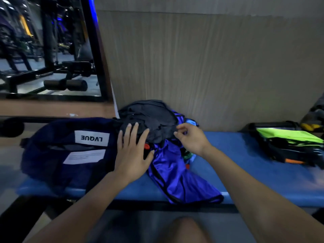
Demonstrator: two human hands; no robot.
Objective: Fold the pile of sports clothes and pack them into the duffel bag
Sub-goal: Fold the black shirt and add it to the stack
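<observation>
Lying lengthwise along blue padded bench (245, 155), navy fabric duffel bag (66, 151) | crumpled clothes pile (157, 123) against wall | left hand (133, 155) flat, spread | right hand (191, 139) loosely curled, grip unclear.

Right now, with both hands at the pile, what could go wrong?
1. The purple jersey already drapes over the bench edge; lifting the dark garment could drag it off.
2. Small orange items tucked in the pile may fall out.
3. The duffel bag looks flat, its opening not visible, so packing may stall.
</observation>
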